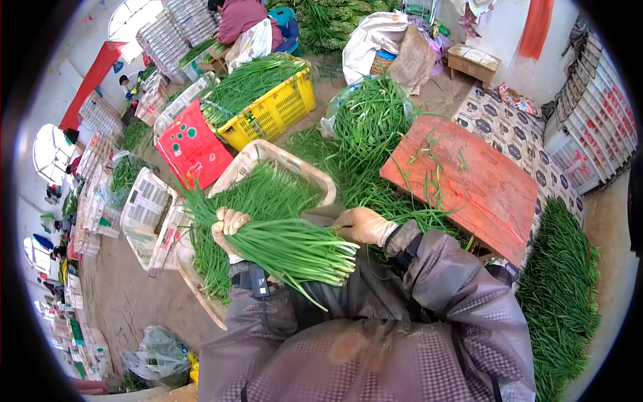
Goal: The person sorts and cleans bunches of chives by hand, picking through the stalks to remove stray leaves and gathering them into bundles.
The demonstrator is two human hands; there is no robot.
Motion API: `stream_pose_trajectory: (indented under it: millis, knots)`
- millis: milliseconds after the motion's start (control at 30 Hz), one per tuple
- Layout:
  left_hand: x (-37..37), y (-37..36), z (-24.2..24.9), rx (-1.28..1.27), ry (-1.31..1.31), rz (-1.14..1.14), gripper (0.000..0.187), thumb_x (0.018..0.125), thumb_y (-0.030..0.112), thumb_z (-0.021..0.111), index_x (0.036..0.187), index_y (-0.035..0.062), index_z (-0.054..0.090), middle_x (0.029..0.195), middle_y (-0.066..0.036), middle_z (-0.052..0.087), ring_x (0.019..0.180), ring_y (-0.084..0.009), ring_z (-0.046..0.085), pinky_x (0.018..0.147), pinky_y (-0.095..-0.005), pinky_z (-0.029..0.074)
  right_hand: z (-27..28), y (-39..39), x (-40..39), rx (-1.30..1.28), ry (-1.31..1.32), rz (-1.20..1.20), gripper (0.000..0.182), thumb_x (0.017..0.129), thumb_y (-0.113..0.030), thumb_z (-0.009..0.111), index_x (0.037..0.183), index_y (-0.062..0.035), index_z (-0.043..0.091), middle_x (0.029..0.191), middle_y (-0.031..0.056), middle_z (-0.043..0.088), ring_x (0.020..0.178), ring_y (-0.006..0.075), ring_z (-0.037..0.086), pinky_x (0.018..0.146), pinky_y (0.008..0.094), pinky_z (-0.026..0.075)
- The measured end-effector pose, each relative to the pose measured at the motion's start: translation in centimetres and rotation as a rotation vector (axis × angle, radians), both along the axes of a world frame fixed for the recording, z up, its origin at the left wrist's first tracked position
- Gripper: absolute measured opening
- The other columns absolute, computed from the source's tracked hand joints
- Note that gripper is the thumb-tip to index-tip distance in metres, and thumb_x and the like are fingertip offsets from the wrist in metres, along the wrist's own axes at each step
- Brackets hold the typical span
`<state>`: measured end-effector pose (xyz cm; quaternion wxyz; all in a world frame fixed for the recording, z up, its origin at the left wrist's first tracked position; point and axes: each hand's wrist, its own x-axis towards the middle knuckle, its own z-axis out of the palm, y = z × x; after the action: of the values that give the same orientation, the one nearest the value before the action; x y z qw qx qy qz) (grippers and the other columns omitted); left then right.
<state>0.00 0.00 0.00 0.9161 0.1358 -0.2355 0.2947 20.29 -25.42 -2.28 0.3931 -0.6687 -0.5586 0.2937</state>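
My gloved left hand (230,226) is closed round a thick bunch of green chives (288,249). The leafy end sticks out past that hand to the left, and the pale stem ends fan out to the right over my lap. My gloved right hand (367,226) is beside the stem ends, fingers bent and pressed together. Whatever its fingertips pinch is too hidden to make out. Just beyond the bunch stands a white plastic crate (326,184) with more chives lying in it.
To the right is a reddish wooden board (472,184) with loose leaves on it. A heap of chives (375,117) lies behind it, and another long pile (559,301) at far right. A yellow crate (284,100) stands ahead. A person (248,27) sits at the back.
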Motion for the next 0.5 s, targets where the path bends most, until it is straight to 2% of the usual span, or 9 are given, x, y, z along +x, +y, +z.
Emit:
stream_pose_trajectory:
  millis: [67,100,133,167,267,300,367,433,500]
  knots:
    - [-0.1,-0.5,0.1,-0.023,0.039,-0.007,0.011,0.082,0.004,0.054,0.093,0.0039,0.050,0.064,0.000,0.043,0.061,-0.0130,0.045,0.076,-0.0299,0.044,0.3,-1.2,0.7,0.046,-0.016,-0.008,0.022,0.083,-0.020,0.066,0.097,-0.0042,0.071,0.090,0.0129,0.069,0.086,0.0269,0.066,0.079,0.0349,0.051]
    - [0.4,-0.6,-1.1,-0.058,0.027,0.004,0.011,0.082,0.003,0.054,0.092,0.0041,0.050,0.064,0.001,0.043,0.061,-0.0127,0.045,0.076,-0.0299,0.044,-0.3,-2.2,2.0,0.028,-0.058,-0.033,0.024,0.082,-0.027,0.064,0.091,-0.0063,0.072,0.089,0.0141,0.069,0.085,0.0323,0.066,0.078,0.0392,0.051]
    - [-0.1,-0.2,-1.0,-0.060,0.045,0.016,0.011,0.081,0.003,0.054,0.092,0.0044,0.050,0.064,0.001,0.043,0.061,-0.0125,0.045,0.076,-0.0299,0.044,-1.2,-2.7,2.4,0.056,-0.190,-0.044,0.024,0.083,-0.028,0.062,0.089,-0.0070,0.072,0.089,0.0141,0.069,0.085,0.0334,0.065,0.076,0.0409,0.051]
    - [-0.7,0.2,-0.8,-0.063,0.068,0.027,0.011,0.081,0.003,0.054,0.091,0.0046,0.050,0.064,0.001,0.043,0.061,-0.0122,0.045,0.076,-0.0298,0.044,-2.0,-3.9,2.7,-0.045,-0.231,-0.096,0.026,0.083,-0.030,0.062,0.090,-0.0079,0.072,0.091,0.0144,0.069,0.085,0.0338,0.065,0.075,0.0426,0.051]
    - [-1.3,0.3,-1.5,-0.095,0.046,0.077,0.015,0.080,0.002,0.057,0.093,0.0052,0.051,0.064,0.002,0.043,0.062,-0.0115,0.045,0.076,-0.0299,0.044,-4.0,-7.9,5.5,-0.794,-0.674,-0.066,0.023,0.080,-0.027,0.062,0.096,-0.0156,0.074,0.091,0.0133,0.069,0.086,0.0334,0.066,0.077,0.0444,0.052]
    - [-1.5,0.7,-1.8,-0.089,0.045,0.091,0.015,0.080,0.002,0.058,0.093,0.0052,0.051,0.064,0.002,0.043,0.062,-0.0114,0.045,0.076,-0.0300,0.044,-3.8,-9.0,5.7,-0.760,-0.867,-0.042,0.024,0.080,-0.025,0.064,0.101,-0.0178,0.073,0.092,0.0124,0.069,0.088,0.0330,0.066,0.079,0.0425,0.052]
    - [-1.6,0.7,-2.4,-0.087,0.051,0.089,0.016,0.080,0.002,0.058,0.095,0.0050,0.052,0.065,0.002,0.044,0.062,-0.0115,0.045,0.076,-0.0297,0.044,-1.9,-9.7,4.9,-0.140,-0.549,-0.176,0.029,0.082,-0.021,0.064,0.110,-0.0188,0.071,0.094,0.0131,0.068,0.090,0.0330,0.066,0.081,0.0402,0.052]
    - [-1.0,0.6,-2.5,-0.087,0.054,0.078,0.017,0.080,0.001,0.058,0.095,0.0049,0.052,0.065,0.002,0.044,0.063,-0.0115,0.045,0.076,-0.0297,0.044,3.0,-7.4,2.7,0.137,-0.214,-0.095,0.035,0.083,-0.019,0.063,0.118,-0.0206,0.067,0.092,0.0111,0.068,0.091,0.0313,0.066,0.082,0.0386,0.052]
    - [-0.7,0.2,-2.5,-0.082,0.055,0.082,0.015,0.081,0.003,0.057,0.095,0.0043,0.052,0.065,0.001,0.045,0.063,-0.0118,0.046,0.076,-0.0297,0.044,4.3,-4.9,0.4,0.342,-0.171,0.066,0.044,0.082,-0.012,0.066,0.125,-0.0205,0.063,0.090,0.0095,0.066,0.085,0.0286,0.065,0.078,0.0366,0.053]
